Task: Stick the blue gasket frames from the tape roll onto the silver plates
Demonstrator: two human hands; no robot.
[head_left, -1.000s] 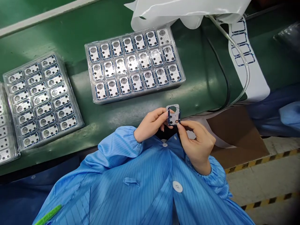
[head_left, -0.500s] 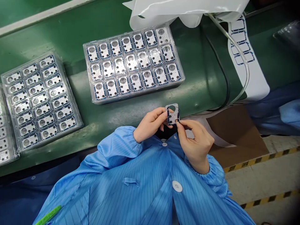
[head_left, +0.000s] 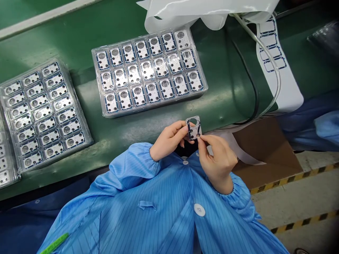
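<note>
A small rectangular metal plate with a round hole and a blue rim is held upright just above the near edge of the green bench. My left hand pinches its left side. My right hand pinches its lower right corner with thumb and forefinger. Both hands are closed on it, close to my chest, in blue striped sleeves.
A clear tray filled with several like plates lies beyond my hands. A stack of similar trays sits at the left. White film, a label strip, cables and a brown box are at the right.
The plate has turned a little in my fingers and my right hand has shifted slightly left and closer to it. The view has drifted a bit.
</note>
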